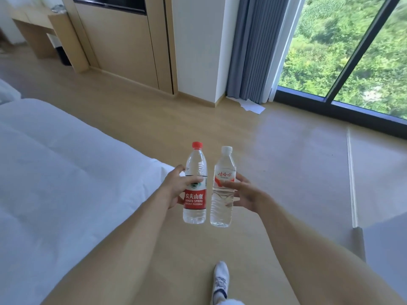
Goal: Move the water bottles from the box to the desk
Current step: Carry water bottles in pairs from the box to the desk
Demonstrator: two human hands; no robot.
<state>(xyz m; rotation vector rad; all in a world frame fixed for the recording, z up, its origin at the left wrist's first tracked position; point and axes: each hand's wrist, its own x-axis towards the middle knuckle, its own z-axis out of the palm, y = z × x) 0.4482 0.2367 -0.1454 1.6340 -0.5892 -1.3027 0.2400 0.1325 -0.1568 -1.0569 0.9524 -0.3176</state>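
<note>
**Carrying Two Full Bottles**

The left hand wraps the red-capped bottle at its label; the right hand wraps the white-capped bottle at mid-body. Both bottles are upright, just beside each other, held over the floor. The desk lies at 11 o'clock, well apart; the bed at 9 o'clock. Both appear full, so judged moderately heavy. Thin walls likely flex; smooth plastic may slip. Grip mid-body, firmly, without squeezing.
</note>
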